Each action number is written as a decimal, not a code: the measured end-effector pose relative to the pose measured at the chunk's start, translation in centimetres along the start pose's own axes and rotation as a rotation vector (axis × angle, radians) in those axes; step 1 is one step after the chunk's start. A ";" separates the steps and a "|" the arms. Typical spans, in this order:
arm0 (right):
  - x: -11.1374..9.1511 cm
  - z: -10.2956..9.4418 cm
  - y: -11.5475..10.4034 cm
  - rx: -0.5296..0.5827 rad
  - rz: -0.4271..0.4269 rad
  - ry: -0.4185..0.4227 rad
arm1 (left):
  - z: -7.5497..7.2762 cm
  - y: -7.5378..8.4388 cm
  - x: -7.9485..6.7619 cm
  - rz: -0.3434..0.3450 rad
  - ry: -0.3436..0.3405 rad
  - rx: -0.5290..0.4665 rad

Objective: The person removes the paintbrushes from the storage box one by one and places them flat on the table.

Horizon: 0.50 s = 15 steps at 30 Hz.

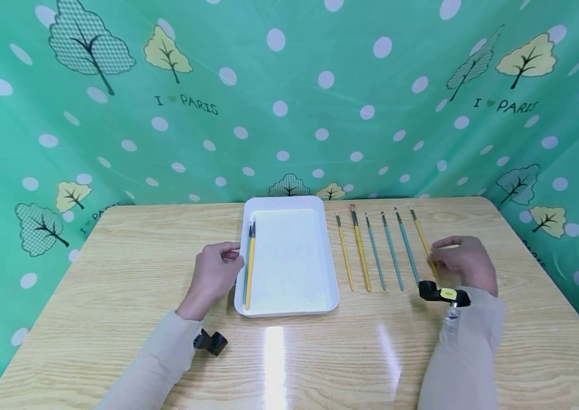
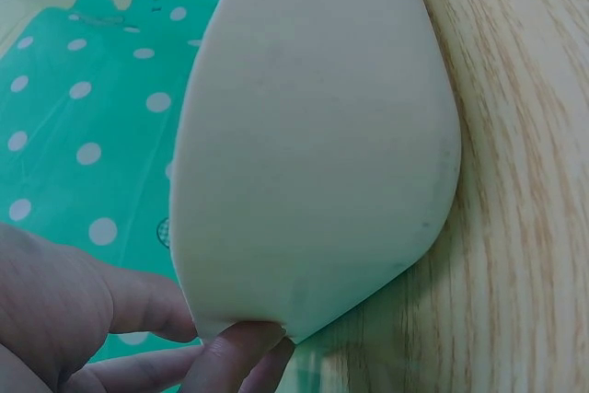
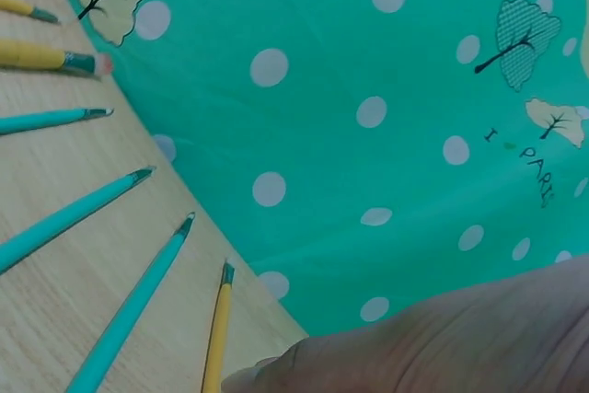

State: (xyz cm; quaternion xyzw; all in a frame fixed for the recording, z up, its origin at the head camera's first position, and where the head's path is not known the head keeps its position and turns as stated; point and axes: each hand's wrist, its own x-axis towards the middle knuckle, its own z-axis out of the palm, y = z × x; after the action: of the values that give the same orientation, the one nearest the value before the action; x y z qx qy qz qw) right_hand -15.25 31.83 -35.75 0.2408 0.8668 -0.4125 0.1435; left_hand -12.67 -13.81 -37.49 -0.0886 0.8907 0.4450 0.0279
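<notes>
A white tray (image 1: pixel 289 259) lies on the table, and two paintbrushes, a yellow-handled one (image 1: pixel 250 273) and a teal-handled one, rest along its inner left side. My left hand (image 1: pixel 216 270) grips the left side of that tray, with fingertips at its outer wall (image 2: pixel 313 154) in the left wrist view. To the right, a thin yellow paintbrush (image 1: pixel 421 233) is the last in a row. My right hand (image 1: pixel 464 261) pinches its handle low down, thumb and fingers at the wood; in the right wrist view only the brush's upper part (image 3: pixel 219 319) shows.
Several more paintbrushes stand in a row between tray and right hand: yellow ones (image 1: pixel 360 250) nearer the tray, teal ones (image 1: pixel 391 250) beside them. The wooden table (image 1: pixel 130 273) ends at a green dotted curtain (image 1: pixel 248 125). Black cameras (image 1: pixel 210 343) sit on both wrists.
</notes>
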 end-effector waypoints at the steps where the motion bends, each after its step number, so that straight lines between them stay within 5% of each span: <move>1: 0.0 0.0 0.0 0.006 0.000 0.003 | 0.0 0.0 0.0 -0.001 0.000 -0.001; 6: 0.2 0.5 -0.6 0.000 0.006 0.014 | 0.0 0.0 0.0 -0.005 -0.001 -0.004; 15: 0.0 1.5 -2.5 0.009 -0.132 -0.093 | 0.0 0.1 -0.1 -0.009 -0.002 -0.008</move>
State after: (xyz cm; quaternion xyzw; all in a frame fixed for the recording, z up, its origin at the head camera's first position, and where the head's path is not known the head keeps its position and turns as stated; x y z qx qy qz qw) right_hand -16.53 29.29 -35.02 0.1643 0.8712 -0.4359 0.1551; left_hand -12.62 -13.72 -37.36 -0.0925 0.8885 0.4484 0.0304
